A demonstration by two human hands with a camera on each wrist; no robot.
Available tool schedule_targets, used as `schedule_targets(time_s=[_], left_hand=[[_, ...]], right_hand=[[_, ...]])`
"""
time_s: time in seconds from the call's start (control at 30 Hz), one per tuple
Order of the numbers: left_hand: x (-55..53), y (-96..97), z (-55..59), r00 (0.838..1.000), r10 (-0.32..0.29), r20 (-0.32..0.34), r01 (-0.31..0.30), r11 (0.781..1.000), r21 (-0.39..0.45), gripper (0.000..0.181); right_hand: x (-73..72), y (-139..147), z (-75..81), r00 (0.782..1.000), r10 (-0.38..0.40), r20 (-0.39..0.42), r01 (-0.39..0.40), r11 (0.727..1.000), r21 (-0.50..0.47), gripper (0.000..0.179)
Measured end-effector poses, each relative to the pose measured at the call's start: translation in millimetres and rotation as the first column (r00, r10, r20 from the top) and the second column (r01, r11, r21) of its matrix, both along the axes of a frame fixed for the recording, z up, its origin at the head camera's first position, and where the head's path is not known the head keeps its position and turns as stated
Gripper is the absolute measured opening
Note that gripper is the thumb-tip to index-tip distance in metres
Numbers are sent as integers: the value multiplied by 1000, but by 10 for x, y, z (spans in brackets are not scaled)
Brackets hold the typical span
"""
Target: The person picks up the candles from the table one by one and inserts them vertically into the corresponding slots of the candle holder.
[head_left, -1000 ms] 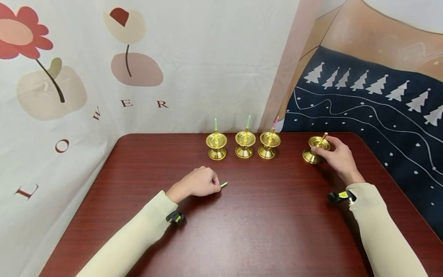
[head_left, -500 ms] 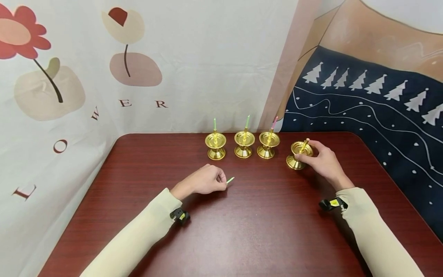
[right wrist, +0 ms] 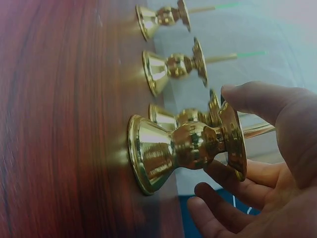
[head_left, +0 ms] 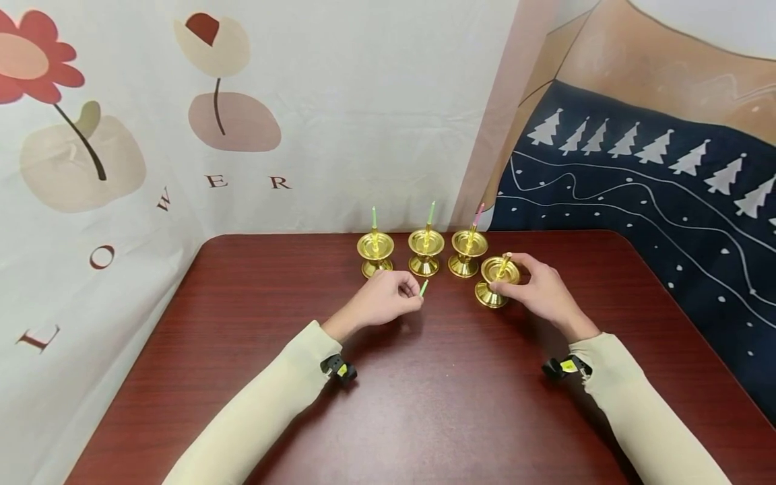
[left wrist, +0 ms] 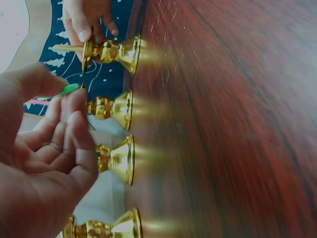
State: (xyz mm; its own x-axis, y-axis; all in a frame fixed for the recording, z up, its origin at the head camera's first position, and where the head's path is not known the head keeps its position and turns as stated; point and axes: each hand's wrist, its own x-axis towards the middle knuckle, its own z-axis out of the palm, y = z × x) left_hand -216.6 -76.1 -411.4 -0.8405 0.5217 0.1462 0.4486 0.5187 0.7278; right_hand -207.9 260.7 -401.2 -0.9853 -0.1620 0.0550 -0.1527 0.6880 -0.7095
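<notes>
My left hand (head_left: 391, 297) pinches a small green candle (head_left: 424, 288) between thumb and fingertips, above the table in front of the standing holders. The candle's green end (left wrist: 71, 89) shows past my fingertips in the left wrist view. My right hand (head_left: 542, 293) grips the dish rim of a brass candle holder (head_left: 492, 294), thumb on the near side and fingers at the far side. A bare tube (head_left: 505, 264) rises from this holder's dish with no candle in it. In the right wrist view the gripped holder (right wrist: 195, 146) stands upright, its base close over the wood.
Three more brass holders stand in a row at the back: the left (head_left: 375, 249) and middle (head_left: 426, 246) ones bear green candles, the right one (head_left: 468, 246) a pink candle (head_left: 479, 214). Printed cloths (head_left: 364, 121) hang behind the dark red table (head_left: 388, 404).
My right hand has brought the gripped holder leftward and nearer, beside the pink candle's holder. My left hand has moved right and away from me, tilting the green candle more upright.
</notes>
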Motion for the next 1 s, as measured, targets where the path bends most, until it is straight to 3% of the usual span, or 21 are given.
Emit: schedule_targets(time_s=[0.2,0.37,0.7,1.0], left_hand=[[-52,167,18,999,32,-39,-26,989,144,8],[-71,323,89,997,34,-69,-18,976,215,8],[-116,573,266,988,21,-156,24,959,281,5],[-117,663,323,980,48,-192,13,954,301,5]], right_hand=[[24,-138,-14,999,39,-19,-39,999,7,70],[46,-262,-31,998,55,-13,-55,998,3,71],[97,-494,-38,989,121,-84,-121,993,6,67],[124,-587,-38,982,156,-107,-158,987,-7,63]])
